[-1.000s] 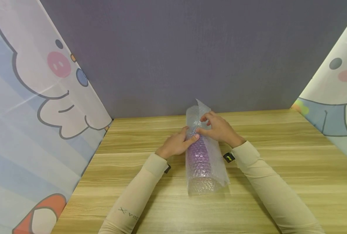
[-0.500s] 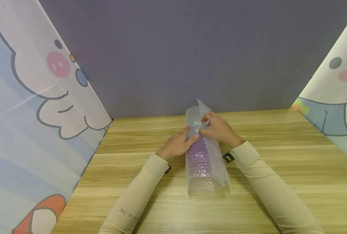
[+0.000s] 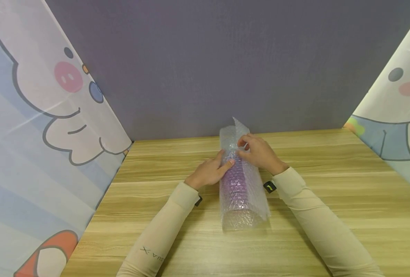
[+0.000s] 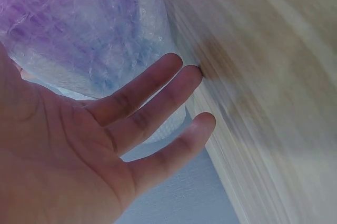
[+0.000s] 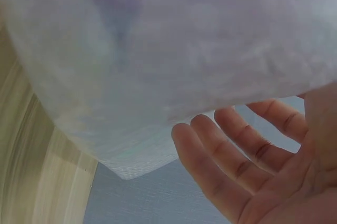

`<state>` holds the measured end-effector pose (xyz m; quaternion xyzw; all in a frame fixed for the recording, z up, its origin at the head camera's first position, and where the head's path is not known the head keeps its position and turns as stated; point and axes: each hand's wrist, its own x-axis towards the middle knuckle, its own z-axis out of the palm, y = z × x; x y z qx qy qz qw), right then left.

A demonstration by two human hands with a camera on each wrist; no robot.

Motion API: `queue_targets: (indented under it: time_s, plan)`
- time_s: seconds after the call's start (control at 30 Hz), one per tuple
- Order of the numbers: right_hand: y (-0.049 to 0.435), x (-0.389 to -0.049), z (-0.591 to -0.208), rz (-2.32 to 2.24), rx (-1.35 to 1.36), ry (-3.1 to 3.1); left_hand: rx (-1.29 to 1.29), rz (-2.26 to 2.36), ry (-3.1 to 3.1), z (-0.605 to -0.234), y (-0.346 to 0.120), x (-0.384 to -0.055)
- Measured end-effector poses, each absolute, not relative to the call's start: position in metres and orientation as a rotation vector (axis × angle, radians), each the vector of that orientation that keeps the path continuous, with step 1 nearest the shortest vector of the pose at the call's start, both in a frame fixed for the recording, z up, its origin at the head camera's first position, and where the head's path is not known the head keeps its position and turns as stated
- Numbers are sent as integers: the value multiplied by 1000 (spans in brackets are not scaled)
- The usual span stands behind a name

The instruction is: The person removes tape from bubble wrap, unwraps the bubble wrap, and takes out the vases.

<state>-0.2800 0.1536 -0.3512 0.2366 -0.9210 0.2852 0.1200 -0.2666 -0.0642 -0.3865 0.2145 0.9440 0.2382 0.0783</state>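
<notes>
A roll of bubble wrap lies lengthwise on the table, wrapped around a purple and blue ridged thing whose kind the layers blur. My left hand rests against the roll's left side, its thumb laid over the top. In the left wrist view, the other fingers are spread and fairly straight beside the wrap. On the right, my right hand pinches the wrap's loose flap between thumb and index finger. Its remaining fingers are loosely bent below the film in the right wrist view; the thumb is hidden there.
The wood-grain table ends at a dark grey wall panel close behind the roll. Cartoon-printed curtains hang at the left and right. A corner of the wrap stands up at the far end.
My right thumb and index finger have drawn back slightly to the right along the flap. The left hand and the roll stay nearly still.
</notes>
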Motion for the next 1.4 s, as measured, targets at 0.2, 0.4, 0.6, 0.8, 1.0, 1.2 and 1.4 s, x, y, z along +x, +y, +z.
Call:
queue_targets:
  time_s: [0.2,0.4,0.6,0.8,1.0,1.2,1.4]
  plan:
    - [153,-282,-356,783,703,-2648,644,711,2817,-387,-64,-267]
    - [152,-285,-361,672,725,-2608,647,702,2821,-388,-64,-267]
    - [149,-282,-360,561,753,-2564,644,704,2825,-389,-63,-267]
    - [148,-282,-361,469,778,-2537,649,699,2830,-389,-63,-266]
    - [147,-283,-363,454,786,-2517,640,725,2819,-388,-63,-265]
    - [146,-283,-364,465,781,-2514,633,748,2809,-387,-63,-265]
    - [146,-284,-365,483,759,-2509,626,741,2810,-387,-63,-265]
